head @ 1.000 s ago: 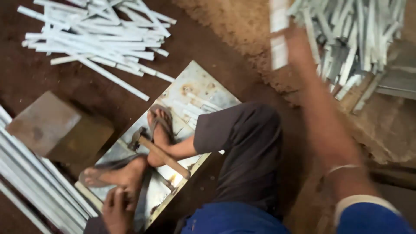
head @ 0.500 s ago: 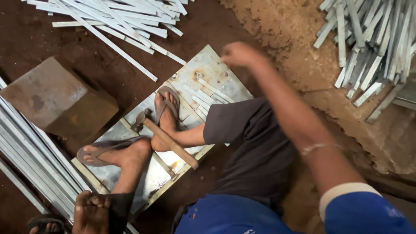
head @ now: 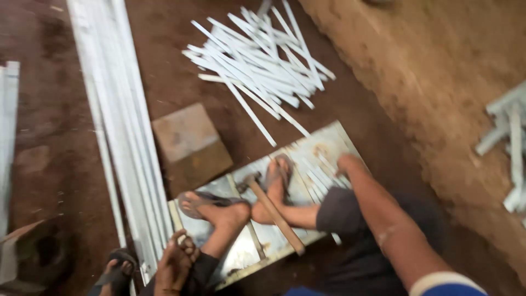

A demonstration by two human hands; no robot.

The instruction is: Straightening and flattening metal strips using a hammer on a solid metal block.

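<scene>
I sit on the ground with both sandalled feet on a scuffed metal plate [head: 329, 143]. My right hand [head: 348, 164] is down on the plate's far right part, on a few short white strips [head: 316, 181]; its fingers are hidden from me. My left hand [head: 175, 264] rests low by my left shin at the plate's near-left edge, fingers curled with nothing seen in them. A wooden-handled hammer [head: 274, 212] lies on the plate between my feet, untouched.
Long white metal strips [head: 118, 115] run along the ground at left. A loose pile of shorter strips [head: 257, 63] lies beyond the plate, and more strips [head: 509, 137] at the right edge. A brown block [head: 189, 145] sits beside the plate. Another sandalled foot [head: 115, 269] shows bottom left.
My right hand came down from the strip pile at the right, where it held a white strip up, and now rests on the plate. The view swung left and is blurred.
</scene>
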